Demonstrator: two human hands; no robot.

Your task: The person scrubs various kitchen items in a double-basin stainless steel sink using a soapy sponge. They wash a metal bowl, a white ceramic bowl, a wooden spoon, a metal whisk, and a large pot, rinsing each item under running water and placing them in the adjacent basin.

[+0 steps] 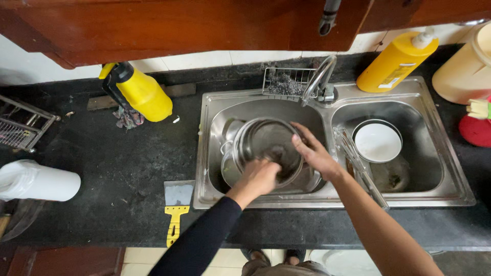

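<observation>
Two hands, left hand [258, 177] and right hand [313, 153], grip a steel bowl [266, 143] over the sink [434, 197] in black counter [123, 163].

Head camera, looking steeply down, near sink [440, 168].

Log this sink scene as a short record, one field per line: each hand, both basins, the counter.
left hand: inside the steel pot, fist closed, whatever it grips hidden
right hand: grips the pot's far rim
left basin: holds the tilted pot, with other steel ware under it
right basin: white bowl, whisk leaning over the front edge
tap: swung over the left basin; no water seen
counter: yellow spray bottle, yellow-handled scraper, yellow pump bottle
</observation>
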